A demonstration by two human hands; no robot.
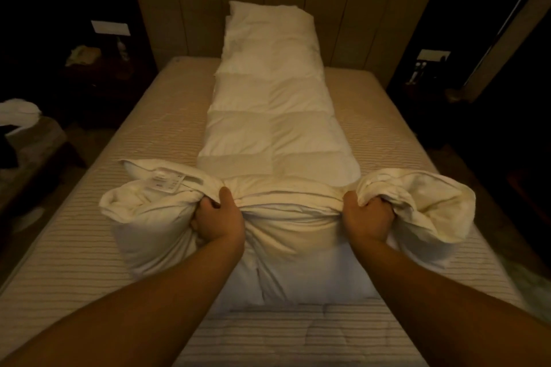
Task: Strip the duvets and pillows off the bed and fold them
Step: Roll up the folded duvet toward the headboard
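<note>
Our fingers are curled tight into white cloth: the left hand bunches a fistful of the duvet at its near end, thumb on top, and the right hand grips the same end a little way across, fingertips buried in the folds. Between the two fists the cloth is gathered into a thick roll, and loose puffs spill out past each hand — the one on the left shows a sewn tag. Beyond, the duvet lies as a long narrow strip down the middle of the mattress, its far end propped against the headboard. We judge the step to be folding this near end over the strip. To do it well we should lift both fists level, keep the edges square, and lay the bulk flat — uneven pulls would skew the strip.
</note>
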